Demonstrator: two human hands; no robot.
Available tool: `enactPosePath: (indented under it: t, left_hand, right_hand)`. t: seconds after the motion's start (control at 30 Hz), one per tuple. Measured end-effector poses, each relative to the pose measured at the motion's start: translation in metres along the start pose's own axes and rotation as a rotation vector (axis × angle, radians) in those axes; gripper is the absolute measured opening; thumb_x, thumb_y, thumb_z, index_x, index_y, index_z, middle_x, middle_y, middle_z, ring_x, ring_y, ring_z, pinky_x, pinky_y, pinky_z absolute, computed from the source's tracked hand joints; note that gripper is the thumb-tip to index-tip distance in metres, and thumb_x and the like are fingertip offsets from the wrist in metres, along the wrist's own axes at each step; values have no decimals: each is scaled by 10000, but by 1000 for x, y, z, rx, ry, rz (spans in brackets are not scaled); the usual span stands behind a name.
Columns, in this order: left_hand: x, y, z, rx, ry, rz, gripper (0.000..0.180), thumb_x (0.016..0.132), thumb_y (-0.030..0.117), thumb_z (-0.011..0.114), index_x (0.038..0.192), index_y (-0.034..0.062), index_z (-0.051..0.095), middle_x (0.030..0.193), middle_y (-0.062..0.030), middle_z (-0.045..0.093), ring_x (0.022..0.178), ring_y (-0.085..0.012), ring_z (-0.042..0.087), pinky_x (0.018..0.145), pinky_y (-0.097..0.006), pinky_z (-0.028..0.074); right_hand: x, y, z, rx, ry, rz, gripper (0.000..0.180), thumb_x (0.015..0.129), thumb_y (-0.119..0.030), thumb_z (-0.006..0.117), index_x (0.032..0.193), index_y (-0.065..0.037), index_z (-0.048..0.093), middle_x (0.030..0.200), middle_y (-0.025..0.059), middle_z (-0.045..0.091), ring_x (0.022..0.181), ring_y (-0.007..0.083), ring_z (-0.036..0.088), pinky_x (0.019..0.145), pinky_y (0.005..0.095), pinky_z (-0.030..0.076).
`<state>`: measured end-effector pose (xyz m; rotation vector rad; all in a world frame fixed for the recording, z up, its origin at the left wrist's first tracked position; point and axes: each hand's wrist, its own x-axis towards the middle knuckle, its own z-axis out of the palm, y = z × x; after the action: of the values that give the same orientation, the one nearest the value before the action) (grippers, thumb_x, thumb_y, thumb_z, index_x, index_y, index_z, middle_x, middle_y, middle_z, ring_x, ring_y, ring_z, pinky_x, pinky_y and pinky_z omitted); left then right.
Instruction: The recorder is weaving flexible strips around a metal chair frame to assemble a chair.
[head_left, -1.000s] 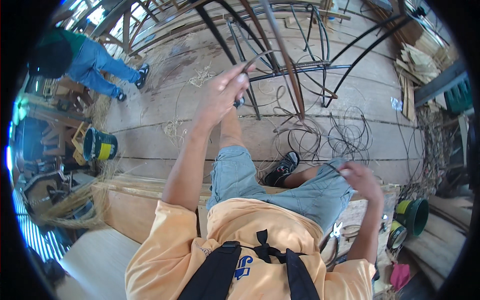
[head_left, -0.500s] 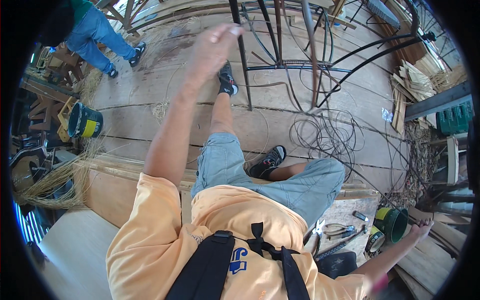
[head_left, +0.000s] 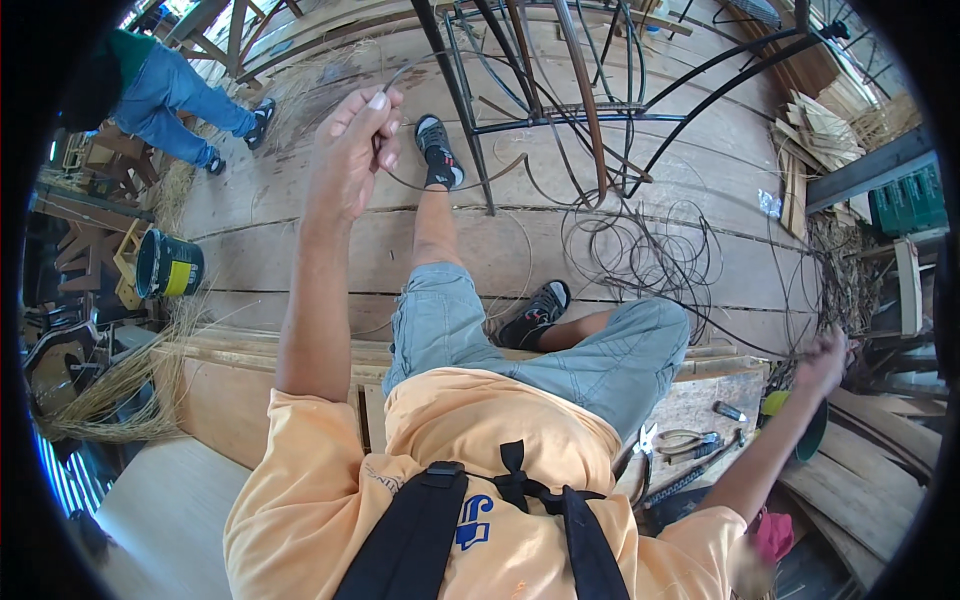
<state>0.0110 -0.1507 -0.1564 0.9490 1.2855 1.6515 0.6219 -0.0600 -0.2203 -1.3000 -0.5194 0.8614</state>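
In front of me, my left hand [head_left: 352, 155] is raised with its fingers pinched on a thin dark strand [head_left: 440, 190], either wire or cane. The strand loops away toward the dark metal furniture frame [head_left: 540, 120] standing on the floor at the upper middle. A tangled coil [head_left: 645, 255] of the same strand lies beside the frame's legs. Out to the right, my right hand [head_left: 823, 368] is slightly blurred, its fingers curled at a strand running from the coil. A brown strip [head_left: 585, 100] hangs down along the frame.
Pliers [head_left: 690, 440] and other hand tools lie on a board by my right hip. A dark green bucket [head_left: 170, 265] stands at left, near bundled fibres [head_left: 110, 395]. Another person in jeans [head_left: 180, 105] is at upper left. Wood offcuts [head_left: 825, 150] and a green crate [head_left: 905, 195] are at right.
My left hand has come down and left, closer to me, drawing the strand into view. The right hand has moved up and forward, over the green bucket's far side.
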Motion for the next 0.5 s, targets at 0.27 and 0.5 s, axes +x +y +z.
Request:
enactPosePath:
  t: [0.27,0.5]
  left_hand:
    - [-24,14,22,-15,-80,-25,222,907,214,479,1037,35,498,751,-13,486,515,-74,454,458,-193,371]
    - [-37,1,14,-32,-133,-59,263,909,213,471,1089,30,526,769,-8,513,568,-72,465,502,-188,373]
  right_hand:
    - [-104,184,128,-30,-481,413,145,870,-169,515,767,-69,497,635,45,538,513,141,502,459,256,404]
    - [-145,256,123,-389,-679,534,113,866,-165,494,829,-59,511,665,34,548,510,107,504,420,241,401]
